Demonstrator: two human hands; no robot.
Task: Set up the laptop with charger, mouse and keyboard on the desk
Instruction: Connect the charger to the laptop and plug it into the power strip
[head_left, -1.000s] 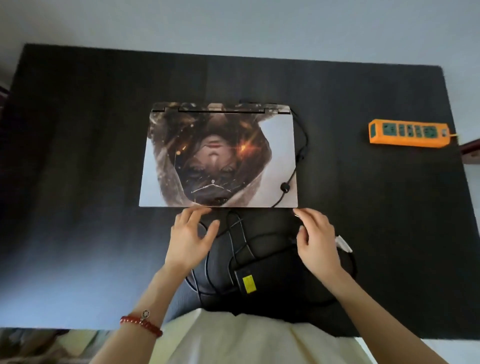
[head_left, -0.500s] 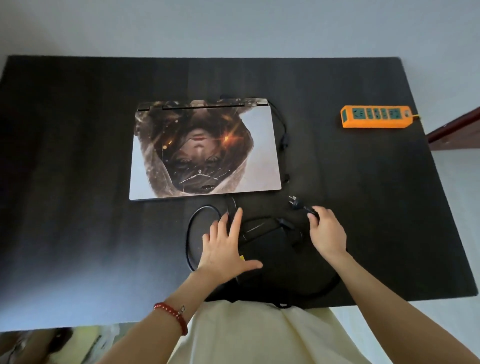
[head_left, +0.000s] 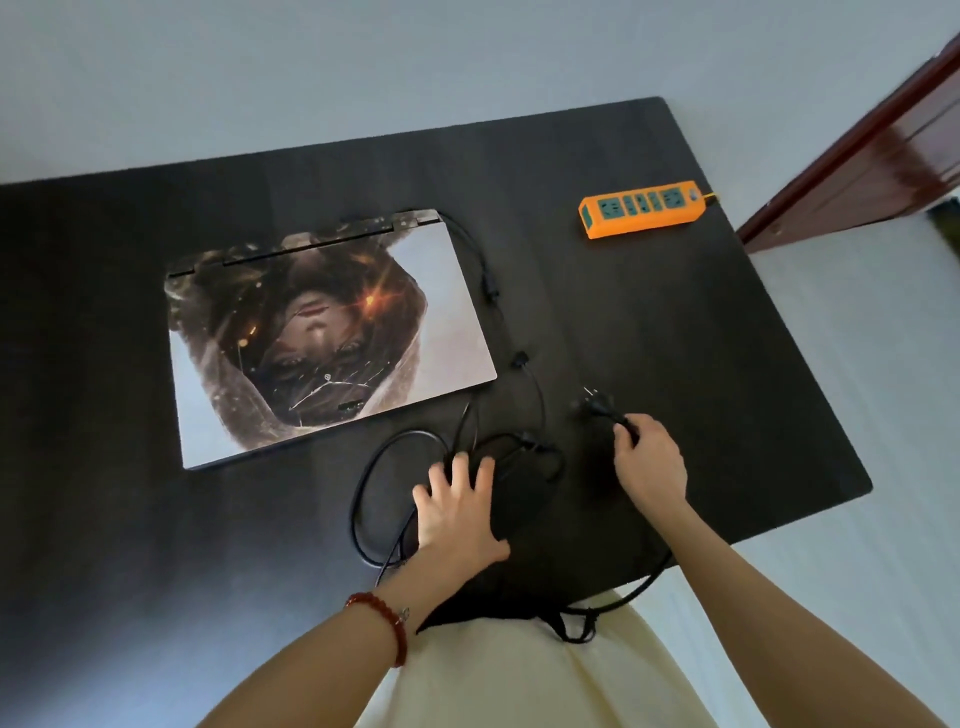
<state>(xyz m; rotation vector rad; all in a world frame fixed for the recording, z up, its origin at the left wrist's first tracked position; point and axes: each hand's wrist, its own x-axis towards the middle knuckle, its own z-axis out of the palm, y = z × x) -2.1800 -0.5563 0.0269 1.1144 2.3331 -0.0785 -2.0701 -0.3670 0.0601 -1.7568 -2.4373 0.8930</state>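
Near the front edge of the dark surface, the right hand is now clamped on the charger's mains cable just behind the plug, which a second ago was not yet picked out of the tangle. The left hand has gone from the laptop's edge to lying flat, fingers spread, on the black charger brick. The closed laptop sits left of centre, its lead already running to its rear corner. I'd judge the plug goes next to the orange power strip, well apart at the far right. No mouse or keyboard in sight.
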